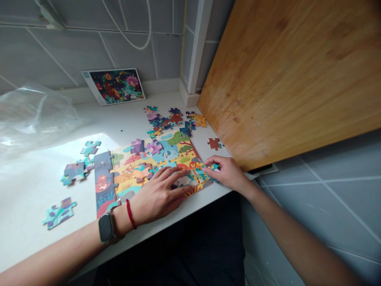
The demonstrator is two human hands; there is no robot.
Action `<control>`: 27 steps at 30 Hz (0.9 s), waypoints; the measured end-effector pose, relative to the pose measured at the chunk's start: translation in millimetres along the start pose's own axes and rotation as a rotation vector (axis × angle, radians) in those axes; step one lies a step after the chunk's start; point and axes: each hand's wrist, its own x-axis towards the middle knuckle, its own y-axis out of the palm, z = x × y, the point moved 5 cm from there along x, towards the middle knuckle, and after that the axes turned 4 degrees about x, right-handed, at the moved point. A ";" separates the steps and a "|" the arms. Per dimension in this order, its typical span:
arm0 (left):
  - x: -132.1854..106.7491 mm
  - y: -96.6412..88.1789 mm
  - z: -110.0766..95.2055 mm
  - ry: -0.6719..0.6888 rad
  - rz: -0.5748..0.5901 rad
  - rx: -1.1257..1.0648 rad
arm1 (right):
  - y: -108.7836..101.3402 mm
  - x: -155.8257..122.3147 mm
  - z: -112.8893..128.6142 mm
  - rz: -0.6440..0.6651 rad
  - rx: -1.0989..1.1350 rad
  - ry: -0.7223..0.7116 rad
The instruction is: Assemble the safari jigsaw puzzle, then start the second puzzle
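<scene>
A mostly joined jigsaw puzzle [126,174] of colourful animals lies flat on the white tabletop. Over its lower middle rests my left hand [162,190], fingers spread flat on the pieces and hiding part of the picture. At the puzzle's right edge my right hand [228,172] pinches a teal puzzle piece [216,167] between thumb and fingers, partly covered by them. A purple piece [153,147] and another purple piece [137,146] lie on top of the puzzle's upper part. A brown piece [214,143] sits alone beyond my right hand.
Several dark loose pieces [166,121] are heaped behind the puzzle. To the left lie teal pieces [90,147] and a spotted piece [60,213]. A picture card [119,86] leans at the wall near a clear plastic bag [32,115]. A wooden panel [285,79] bounds the right side.
</scene>
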 end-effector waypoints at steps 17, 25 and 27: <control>21.3 2.1 -8.6 -0.013 0.024 0.120 | -1.8 1.6 -8.6 -0.022 0.297 0.077; 18.6 3.4 -9.1 0.029 -0.054 0.122 | -6.0 2.1 -14.2 -0.087 0.584 0.150; 18.4 3.9 -9.1 0.028 -0.059 0.124 | -6.7 2.1 -13.3 -0.081 0.622 0.139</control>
